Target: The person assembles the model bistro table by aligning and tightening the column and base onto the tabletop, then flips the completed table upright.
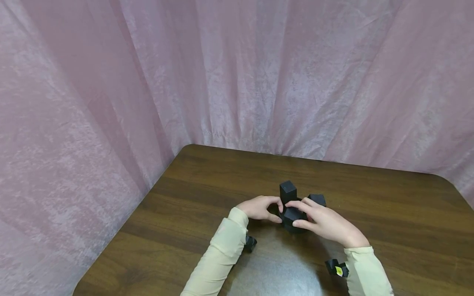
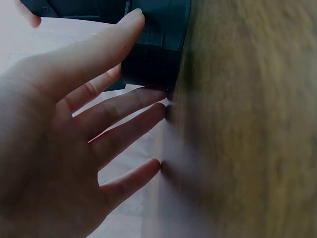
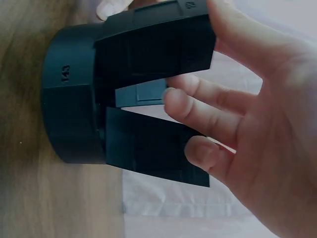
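A black plastic piece with a faceted round base (image 3: 69, 119) and several tapering upright prongs stands on the wooden table. Raised digits mark its base in the right wrist view. My left hand (image 1: 259, 207) holds the left side of the base; its thumb (image 2: 119, 42) lies along the wall while the other fingers spread behind and below. From the right, my right hand (image 1: 327, 220) grips the near prong (image 3: 153, 47) between thumb and fingers, with fingertips reaching in among the prongs. A tall prong (image 1: 288, 191) rises at the back between the hands.
The brown wooden table (image 1: 177, 230) has rounded far corners. Pink velvet curtains (image 1: 237, 74) hang behind it and along the left. Small black devices (image 1: 337, 268) are worn at both wrists, below light sleeves (image 1: 218, 255).
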A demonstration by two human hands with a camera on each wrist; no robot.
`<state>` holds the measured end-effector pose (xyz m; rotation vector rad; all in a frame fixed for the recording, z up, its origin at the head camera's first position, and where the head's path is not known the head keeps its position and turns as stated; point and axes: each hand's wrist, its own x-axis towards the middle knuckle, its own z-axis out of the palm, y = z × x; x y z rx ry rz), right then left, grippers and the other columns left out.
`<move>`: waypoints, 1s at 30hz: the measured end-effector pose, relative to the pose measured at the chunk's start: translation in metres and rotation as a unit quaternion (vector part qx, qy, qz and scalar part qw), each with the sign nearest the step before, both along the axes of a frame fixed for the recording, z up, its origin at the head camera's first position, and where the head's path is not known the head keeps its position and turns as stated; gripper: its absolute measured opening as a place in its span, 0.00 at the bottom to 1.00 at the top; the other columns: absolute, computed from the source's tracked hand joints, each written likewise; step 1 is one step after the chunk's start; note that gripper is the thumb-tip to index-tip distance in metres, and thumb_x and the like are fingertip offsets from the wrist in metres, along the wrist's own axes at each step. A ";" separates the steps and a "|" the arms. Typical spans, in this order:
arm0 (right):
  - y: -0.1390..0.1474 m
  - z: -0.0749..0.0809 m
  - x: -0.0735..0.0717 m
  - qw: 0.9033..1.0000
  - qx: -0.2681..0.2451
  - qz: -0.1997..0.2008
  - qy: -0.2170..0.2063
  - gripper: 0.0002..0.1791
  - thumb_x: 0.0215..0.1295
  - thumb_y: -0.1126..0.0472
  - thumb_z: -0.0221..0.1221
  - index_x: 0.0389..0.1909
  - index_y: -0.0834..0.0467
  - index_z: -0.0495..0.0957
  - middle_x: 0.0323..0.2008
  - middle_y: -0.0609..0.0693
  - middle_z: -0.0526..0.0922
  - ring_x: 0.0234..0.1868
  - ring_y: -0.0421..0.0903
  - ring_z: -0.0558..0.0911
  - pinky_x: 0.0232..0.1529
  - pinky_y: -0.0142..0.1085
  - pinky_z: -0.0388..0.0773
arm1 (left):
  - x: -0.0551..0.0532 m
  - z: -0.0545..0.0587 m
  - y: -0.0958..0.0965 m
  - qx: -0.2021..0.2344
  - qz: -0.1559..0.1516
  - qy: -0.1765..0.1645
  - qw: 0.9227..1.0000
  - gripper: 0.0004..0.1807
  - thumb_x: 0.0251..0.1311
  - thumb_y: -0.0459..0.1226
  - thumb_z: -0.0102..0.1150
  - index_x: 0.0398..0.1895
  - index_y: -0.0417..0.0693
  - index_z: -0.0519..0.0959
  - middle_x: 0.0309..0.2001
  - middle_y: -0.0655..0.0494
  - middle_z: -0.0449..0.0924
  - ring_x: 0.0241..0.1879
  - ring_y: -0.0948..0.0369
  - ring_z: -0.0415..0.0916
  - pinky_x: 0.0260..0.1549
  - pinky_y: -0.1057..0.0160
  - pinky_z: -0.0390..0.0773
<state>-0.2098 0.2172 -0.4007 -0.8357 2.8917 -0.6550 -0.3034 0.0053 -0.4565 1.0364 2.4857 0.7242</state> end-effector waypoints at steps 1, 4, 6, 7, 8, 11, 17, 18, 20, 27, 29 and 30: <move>-0.001 0.000 0.000 1.000 0.006 -0.003 0.006 0.26 0.58 0.38 0.49 0.58 0.39 0.64 0.42 0.38 0.69 0.29 0.30 0.71 0.30 0.28 0.68 | 0.000 0.000 0.000 0.001 0.000 0.001 1.000 0.15 0.47 0.50 0.64 0.35 0.61 0.72 0.42 0.66 0.74 0.42 0.68 0.68 0.43 0.70 0.67; -0.002 -0.001 -0.002 0.999 0.023 -0.013 0.021 0.26 0.56 0.37 0.50 0.56 0.37 0.63 0.40 0.37 0.69 0.29 0.31 0.73 0.29 0.30 0.69 | 0.000 0.001 0.000 0.004 0.001 0.004 1.000 0.15 0.46 0.50 0.64 0.35 0.60 0.72 0.40 0.67 0.74 0.40 0.68 0.68 0.42 0.70 0.67; -0.003 -0.001 -0.002 0.999 0.032 -0.019 0.029 0.26 0.56 0.37 0.50 0.56 0.36 0.63 0.39 0.37 0.69 0.29 0.31 0.73 0.28 0.30 0.69 | 0.000 0.002 0.000 0.005 0.004 0.005 1.000 0.16 0.46 0.50 0.65 0.35 0.59 0.72 0.39 0.67 0.74 0.40 0.68 0.68 0.41 0.70 0.67; -0.003 -0.001 -0.003 0.999 0.034 -0.021 0.030 0.26 0.55 0.36 0.50 0.56 0.36 0.63 0.39 0.36 0.69 0.29 0.31 0.73 0.28 0.30 0.69 | 0.000 0.002 0.001 0.005 0.006 0.006 1.000 0.16 0.46 0.50 0.65 0.35 0.59 0.72 0.39 0.67 0.74 0.40 0.68 0.68 0.41 0.70 0.67; -0.003 0.000 -0.003 0.999 0.031 -0.022 0.024 0.27 0.55 0.36 0.50 0.56 0.36 0.63 0.39 0.37 0.70 0.28 0.31 0.73 0.28 0.30 0.68 | 0.000 0.003 0.001 0.007 0.007 0.006 1.000 0.16 0.45 0.50 0.65 0.35 0.58 0.72 0.39 0.67 0.74 0.40 0.68 0.68 0.41 0.70 0.67; 0.003 0.004 -0.002 1.000 0.002 -0.015 -0.025 0.30 0.56 0.37 0.51 0.59 0.42 0.61 0.38 0.39 0.70 0.27 0.32 0.71 0.27 0.29 0.67 | 0.001 0.003 0.001 0.009 0.008 0.003 1.000 0.16 0.45 0.50 0.65 0.35 0.58 0.72 0.39 0.67 0.74 0.40 0.68 0.68 0.41 0.71 0.67; 0.029 0.010 0.003 0.987 0.008 0.026 -0.159 0.32 0.60 0.42 0.51 0.58 0.59 0.64 0.34 0.41 0.76 0.32 0.34 0.75 0.34 0.32 0.70 | 0.000 0.003 0.000 0.004 -0.005 0.008 1.000 0.16 0.46 0.50 0.65 0.35 0.59 0.72 0.39 0.67 0.73 0.39 0.68 0.68 0.40 0.71 0.66; 0.033 0.008 0.003 0.985 0.016 0.029 -0.170 0.31 0.60 0.43 0.51 0.57 0.59 0.65 0.34 0.41 0.77 0.33 0.35 0.76 0.35 0.34 0.71 | 0.000 0.003 0.000 0.004 -0.007 0.009 1.000 0.16 0.46 0.50 0.64 0.35 0.59 0.72 0.39 0.67 0.73 0.40 0.68 0.67 0.40 0.71 0.66; 0.038 0.002 0.000 0.981 0.015 0.033 -0.191 0.28 0.60 0.44 0.52 0.56 0.58 0.66 0.34 0.42 0.77 0.34 0.37 0.77 0.35 0.36 0.71 | -0.001 0.002 -0.001 0.000 -0.012 0.008 1.000 0.16 0.46 0.51 0.64 0.36 0.60 0.71 0.41 0.67 0.72 0.40 0.67 0.67 0.40 0.71 0.66; 0.039 -0.022 -0.008 0.973 -0.025 0.070 -0.220 0.21 0.62 0.48 0.52 0.52 0.55 0.68 0.32 0.45 0.77 0.29 0.35 0.74 0.31 0.30 0.68 | 0.001 0.000 -0.002 -0.013 -0.030 0.012 0.999 0.16 0.47 0.50 0.64 0.37 0.61 0.71 0.44 0.65 0.70 0.43 0.68 0.67 0.44 0.71 0.66; 0.038 -0.024 -0.009 0.977 -0.024 0.077 -0.197 0.19 0.61 0.49 0.53 0.49 0.55 0.69 0.32 0.43 0.77 0.30 0.34 0.74 0.31 0.29 0.68 | 0.001 0.000 -0.001 -0.012 -0.032 0.022 0.999 0.15 0.47 0.50 0.63 0.36 0.61 0.71 0.43 0.65 0.71 0.43 0.68 0.67 0.44 0.71 0.66; 0.038 -0.025 -0.009 0.979 -0.022 0.075 -0.189 0.18 0.61 0.49 0.53 0.48 0.54 0.70 0.33 0.42 0.76 0.31 0.33 0.74 0.32 0.29 0.69 | 0.001 0.000 -0.001 -0.012 -0.033 0.028 0.999 0.15 0.48 0.50 0.63 0.36 0.61 0.72 0.43 0.65 0.72 0.42 0.68 0.68 0.44 0.71 0.66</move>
